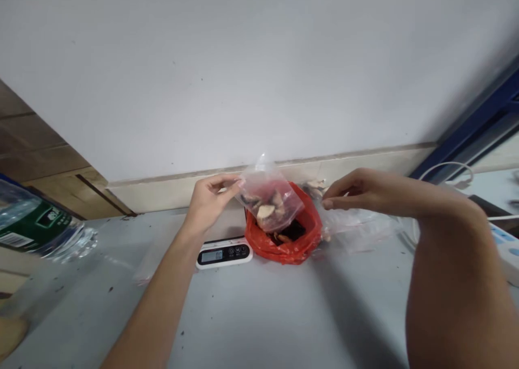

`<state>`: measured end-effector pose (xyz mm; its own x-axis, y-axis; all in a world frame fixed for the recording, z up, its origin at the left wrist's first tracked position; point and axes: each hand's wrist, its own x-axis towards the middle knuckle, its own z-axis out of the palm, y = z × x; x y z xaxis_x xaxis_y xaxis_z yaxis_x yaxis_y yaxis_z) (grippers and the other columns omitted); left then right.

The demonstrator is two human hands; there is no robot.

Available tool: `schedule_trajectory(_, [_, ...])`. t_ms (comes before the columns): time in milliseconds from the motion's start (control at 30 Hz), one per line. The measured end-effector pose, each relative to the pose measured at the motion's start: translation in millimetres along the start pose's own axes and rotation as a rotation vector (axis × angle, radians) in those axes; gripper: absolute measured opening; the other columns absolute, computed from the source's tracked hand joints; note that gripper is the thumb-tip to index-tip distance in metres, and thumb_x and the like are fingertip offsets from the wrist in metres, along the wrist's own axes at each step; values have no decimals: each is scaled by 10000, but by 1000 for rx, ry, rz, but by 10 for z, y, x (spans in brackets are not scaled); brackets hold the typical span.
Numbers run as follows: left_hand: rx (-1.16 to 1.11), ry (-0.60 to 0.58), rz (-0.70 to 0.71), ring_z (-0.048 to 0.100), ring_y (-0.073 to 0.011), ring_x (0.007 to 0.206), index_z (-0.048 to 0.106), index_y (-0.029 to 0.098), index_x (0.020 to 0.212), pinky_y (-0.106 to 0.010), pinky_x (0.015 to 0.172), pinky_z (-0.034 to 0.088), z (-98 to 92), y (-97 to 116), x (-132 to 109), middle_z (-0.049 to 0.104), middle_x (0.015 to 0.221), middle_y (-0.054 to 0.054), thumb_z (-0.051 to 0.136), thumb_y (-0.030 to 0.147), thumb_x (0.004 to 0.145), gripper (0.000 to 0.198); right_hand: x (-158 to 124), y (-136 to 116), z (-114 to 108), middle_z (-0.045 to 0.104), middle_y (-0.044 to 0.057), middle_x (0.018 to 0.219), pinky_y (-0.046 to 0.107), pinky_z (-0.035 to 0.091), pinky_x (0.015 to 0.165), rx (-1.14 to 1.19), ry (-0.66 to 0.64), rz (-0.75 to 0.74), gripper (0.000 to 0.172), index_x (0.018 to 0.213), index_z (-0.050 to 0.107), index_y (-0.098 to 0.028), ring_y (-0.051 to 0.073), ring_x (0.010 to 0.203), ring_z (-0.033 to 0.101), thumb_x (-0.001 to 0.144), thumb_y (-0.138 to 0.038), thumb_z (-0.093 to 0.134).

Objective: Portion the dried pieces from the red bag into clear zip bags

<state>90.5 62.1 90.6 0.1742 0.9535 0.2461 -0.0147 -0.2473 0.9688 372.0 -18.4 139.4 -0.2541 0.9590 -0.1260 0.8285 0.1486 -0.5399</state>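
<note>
My left hand (pixel 214 198) pinches the edge of a clear plastic bag (pixel 263 182) that has several pale and brown dried slices (pixel 270 212) in it, perhaps dried mushroom. This bag hangs over an open red plastic bag (pixel 259 244), where dark dried pieces (pixel 290 234) show inside. To the right, my right hand (pixel 351 190) has thumb and fingers closed together; what is between them, if anything, cannot be made out. Close to its fingertips are more pale dried pieces (pixel 316 188). Beside the red bag sits a small digital scale (pixel 225 254) whose display reads 0.0.
Clear plastic bags (pixel 360 228) lie right of the red bag, and flat ones (pixel 152 255) left of the scale. A water bottle with a green label (pixel 44 220) lies at left. White cables (pixel 446 166) and a white device (pixel 506 250) are at right. A wall (pixel 243 87) stands behind.
</note>
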Motion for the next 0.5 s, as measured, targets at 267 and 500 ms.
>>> schedule_trajectory(267, [124, -71, 315, 714, -197, 865, 819, 229, 778, -300, 730, 542, 158, 178, -102, 803, 875, -44, 835, 301, 734, 86, 115, -51, 75, 777, 95, 1097, 383, 554, 831, 73, 83, 64, 600, 1094, 763, -221, 276, 982, 704, 688, -660, 712])
schedule_trajectory(500, [-34, 125, 372, 713, -170, 833, 775, 206, 782, -303, 791, 577, 97, 249, -120, 777, 839, -21, 854, 254, 718, 112, 313, -145, 211, 812, 50, 922, 358, 564, 796, 246, 46, -105, 408, 926, 790, -207, 281, 921, 731, 720, -557, 753])
